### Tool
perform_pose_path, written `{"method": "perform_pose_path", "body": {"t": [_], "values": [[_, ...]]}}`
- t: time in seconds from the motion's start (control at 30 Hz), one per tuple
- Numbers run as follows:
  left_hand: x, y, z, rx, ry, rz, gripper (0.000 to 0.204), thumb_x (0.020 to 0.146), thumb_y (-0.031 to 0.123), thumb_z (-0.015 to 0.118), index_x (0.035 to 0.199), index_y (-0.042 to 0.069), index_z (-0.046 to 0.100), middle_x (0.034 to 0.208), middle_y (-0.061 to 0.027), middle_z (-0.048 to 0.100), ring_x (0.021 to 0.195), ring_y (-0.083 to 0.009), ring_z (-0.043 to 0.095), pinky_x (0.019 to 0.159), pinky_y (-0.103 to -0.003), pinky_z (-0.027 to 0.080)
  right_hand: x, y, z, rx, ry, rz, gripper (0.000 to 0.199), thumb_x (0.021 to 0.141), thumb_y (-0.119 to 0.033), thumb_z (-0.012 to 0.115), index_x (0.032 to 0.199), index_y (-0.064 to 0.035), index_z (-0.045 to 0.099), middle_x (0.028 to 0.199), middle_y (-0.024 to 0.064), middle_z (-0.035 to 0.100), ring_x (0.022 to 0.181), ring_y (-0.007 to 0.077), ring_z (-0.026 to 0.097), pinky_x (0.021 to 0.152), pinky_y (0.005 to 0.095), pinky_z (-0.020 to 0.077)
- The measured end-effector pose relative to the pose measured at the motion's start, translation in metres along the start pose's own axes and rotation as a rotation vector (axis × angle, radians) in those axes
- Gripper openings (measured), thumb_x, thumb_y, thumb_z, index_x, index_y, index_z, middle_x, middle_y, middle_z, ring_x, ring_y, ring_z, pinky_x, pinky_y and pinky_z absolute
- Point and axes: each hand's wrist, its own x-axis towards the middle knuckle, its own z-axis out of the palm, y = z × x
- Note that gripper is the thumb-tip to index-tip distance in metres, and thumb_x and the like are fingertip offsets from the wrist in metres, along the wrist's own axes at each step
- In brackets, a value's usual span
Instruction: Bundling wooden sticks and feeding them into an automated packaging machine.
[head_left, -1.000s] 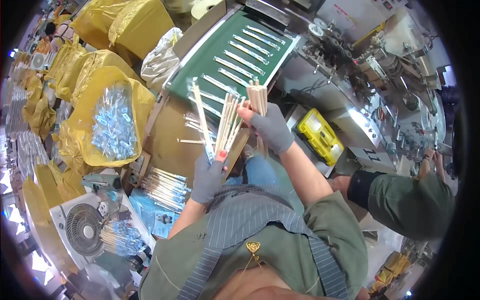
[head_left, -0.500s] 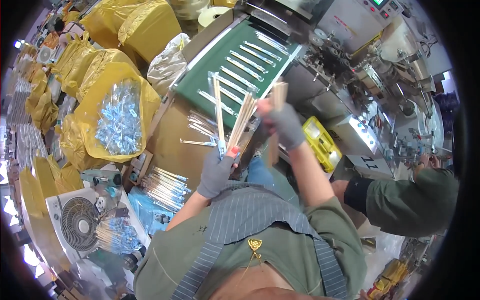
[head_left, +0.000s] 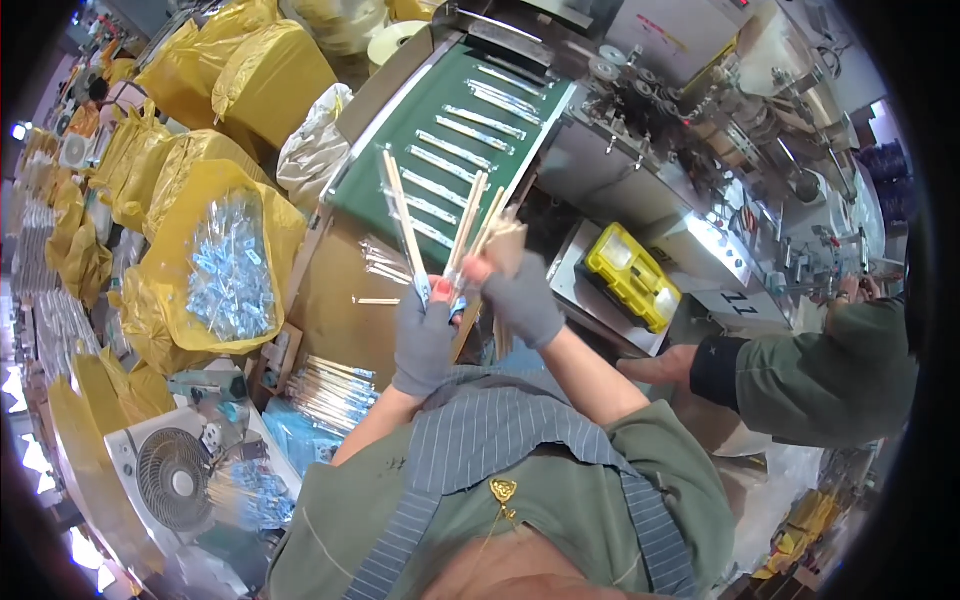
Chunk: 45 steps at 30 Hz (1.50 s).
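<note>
In grey fingerless gloves, both of my hands meet just in front of the belt's near end. My left hand is closed round the lower ends of wrapped chopsticks that fan upward in clear sleeves with blue printing. Close beside it, my right hand grips a bundle of bare-looking wooden chopsticks, blurred by motion. Its thumb and fingertips reach to the sticks in the left hand. More wrapped chopsticks lie in a spaced row across the green conveyor belt.
A brown surface below the belt carries loose packets. Wrapped chopsticks are piled at my left, near a fan and a yellow bag of packets. Right stand a yellow case, machinery, and another person's arm.
My right hand has come down and left, bringing its bundle against the left hand's sticks. Those sticks now spread further apart. The packets on the belt have shifted, and the whole view has turned slightly.
</note>
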Motion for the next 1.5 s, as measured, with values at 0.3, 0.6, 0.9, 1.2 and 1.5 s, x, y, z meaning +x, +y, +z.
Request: {"method": "perform_pose_path", "body": {"t": [0.3, 0.6, 0.9, 1.2, 1.5], "values": [[-0.007, -0.021, -0.023, 0.333, 0.060, 0.190, 0.015, 0.089, 0.022, 0.049, 0.085, 0.008, 0.048, 0.064, 0.0040, 0.040, 0.050, -0.0025, 0.035, 0.041, -0.017, 0.026, 0.072, -0.016, -0.066, 0.118, 0.713, -0.522, 0.012, 0.082, -0.015, 0.056, 0.080, -0.0037, 0.056, 0.068, 0.0024, 0.053, 0.057, 0.0086, 0.049, 0.049, 0.0266, 0.0401], [0.008, -0.030, -0.037, 0.186, 0.033, 0.068, 0.021, 0.090, 0.028, 0.049, 0.082, 0.008, 0.049, 0.064, 0.0033, 0.043, 0.049, -0.0029, 0.036, 0.041, -0.017, 0.026, -0.001, 0.052, -0.071, 0.432, 0.197, 0.039, 0.019, 0.082, -0.017, 0.058, 0.097, -0.0086, 0.052, 0.062, -0.0012, 0.050, 0.051, 0.0086, 0.053, 0.047, 0.0237, 0.0442], [-0.009, -0.018, 0.016, 0.268, -0.213, -0.023, 0.023, 0.090, 0.029, 0.049, 0.082, 0.007, 0.049, 0.059, 0.0028, 0.043, 0.047, -0.0026, 0.037, 0.041, -0.017, 0.028, -0.008, -0.012, -0.088, 0.467, 0.116, 0.033, 0.029, 0.081, -0.026, 0.060, 0.099, -0.0032, 0.058, 0.063, -0.0038, 0.044, 0.053, 0.0043, 0.044, 0.047, 0.0192, 0.0371], [-0.017, -0.001, 0.030, 0.185, -0.202, 0.046, 0.023, 0.090, 0.027, 0.048, 0.084, 0.005, 0.049, 0.061, 0.0023, 0.045, 0.048, -0.0021, 0.037, 0.042, -0.018, 0.027, -0.021, -0.008, -0.035, 0.159, -0.101, -0.011, 0.025, 0.080, -0.024, 0.062, 0.087, -0.0009, 0.060, 0.066, 0.0003, 0.055, 0.053, 0.0066, 0.049, 0.049, 0.0210, 0.0401], [-0.030, -0.004, -0.011, 0.174, -0.209, 0.008, 0.021, 0.090, 0.027, 0.049, 0.080, 0.009, 0.048, 0.061, 0.0038, 0.042, 0.048, -0.0025, 0.036, 0.041, -0.018, 0.026, 0.011, -0.019, -0.050, 0.113, 0.081, -0.295, 0.020, 0.082, -0.022, 0.060, 0.084, -0.0022, 0.059, 0.067, 0.0031, 0.055, 0.053, 0.0091, 0.051, 0.049, 0.0230, 0.0418]]}}
